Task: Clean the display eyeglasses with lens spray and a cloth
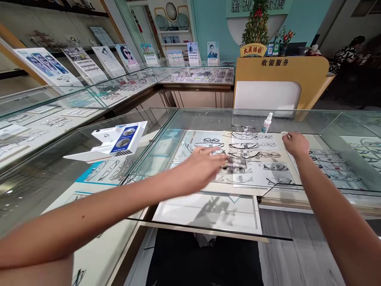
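My left hand (205,165) reaches across over the glass counter, its fingers pinched at a pair of eyeglasses (235,165) that is smeared by motion. To the right, my right hand (297,144) is closed, with a small white piece (285,133) showing at its fingertips; its kind I cannot make out. Between and around the hands, rows of eyeglasses (244,146) show on the counter. A small white spray bottle (267,123) stands upright left of my right hand.
A pulled-out white drawer (178,210) lies in front of me under the counter's glass edge. An open white-and-blue box (125,139) stands on the left glass top. Display cases with glasses and upright cards (193,53) line the back; a cashier desk (276,75) stands behind.
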Action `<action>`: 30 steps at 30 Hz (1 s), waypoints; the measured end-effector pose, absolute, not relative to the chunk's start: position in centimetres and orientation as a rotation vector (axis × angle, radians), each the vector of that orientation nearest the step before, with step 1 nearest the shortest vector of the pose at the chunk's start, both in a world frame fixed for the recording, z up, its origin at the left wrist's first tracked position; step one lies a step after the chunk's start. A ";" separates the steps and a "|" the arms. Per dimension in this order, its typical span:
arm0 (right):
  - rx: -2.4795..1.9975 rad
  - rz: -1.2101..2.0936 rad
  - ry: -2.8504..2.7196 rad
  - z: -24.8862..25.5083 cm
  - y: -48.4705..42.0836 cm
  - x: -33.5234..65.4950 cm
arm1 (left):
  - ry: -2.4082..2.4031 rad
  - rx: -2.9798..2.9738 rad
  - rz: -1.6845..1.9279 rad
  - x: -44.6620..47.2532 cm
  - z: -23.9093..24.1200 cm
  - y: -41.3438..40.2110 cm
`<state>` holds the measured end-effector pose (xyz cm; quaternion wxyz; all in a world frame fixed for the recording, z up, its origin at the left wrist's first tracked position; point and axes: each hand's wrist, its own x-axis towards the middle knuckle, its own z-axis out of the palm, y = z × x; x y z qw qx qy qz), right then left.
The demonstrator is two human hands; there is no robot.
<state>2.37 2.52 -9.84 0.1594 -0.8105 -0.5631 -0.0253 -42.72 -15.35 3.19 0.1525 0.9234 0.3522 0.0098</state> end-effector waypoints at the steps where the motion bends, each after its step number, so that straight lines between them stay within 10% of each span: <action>1: -2.318 -0.076 -1.611 -9.8 2.5 2.3 | 1.067 2.735 0.067 -42.8 3.4 -13.4; 11: -2.285 -0.050 -1.580 -9.4 2.2 1.8 | 1.393 2.988 -0.001 -43.5 -2.6 3.8; 30: -2.227 0.001 -1.551 -9.7 2.4 2.0 | 1.488 2.950 -0.108 -43.2 -3.5 5.9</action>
